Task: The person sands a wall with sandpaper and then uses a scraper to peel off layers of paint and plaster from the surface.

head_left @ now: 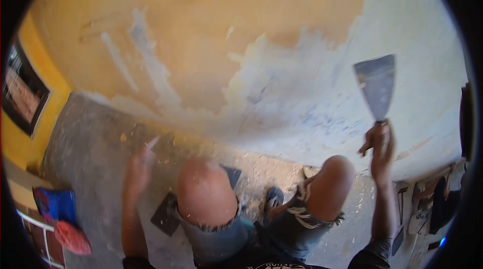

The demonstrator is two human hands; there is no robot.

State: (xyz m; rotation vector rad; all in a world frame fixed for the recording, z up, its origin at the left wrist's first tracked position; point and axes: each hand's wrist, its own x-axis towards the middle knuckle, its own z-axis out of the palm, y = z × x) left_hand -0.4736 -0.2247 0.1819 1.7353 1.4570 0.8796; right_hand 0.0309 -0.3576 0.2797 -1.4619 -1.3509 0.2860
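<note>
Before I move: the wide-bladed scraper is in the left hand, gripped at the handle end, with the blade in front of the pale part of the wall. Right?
Wrong hand. The head view shows the scraper in the right hand. The rest holds: gripped at the handle end, blade in front of the pale part of the wall.

The scraper [376, 84], its flared grey blade smeared pale, points upward in the right hand [381, 143]. A pale, pointed sliver [152, 142], blurred, juts from the left hand [140, 162]. The wall's [191, 32] yellow coating gives way to ragged, mottled whitish patches.
</note>
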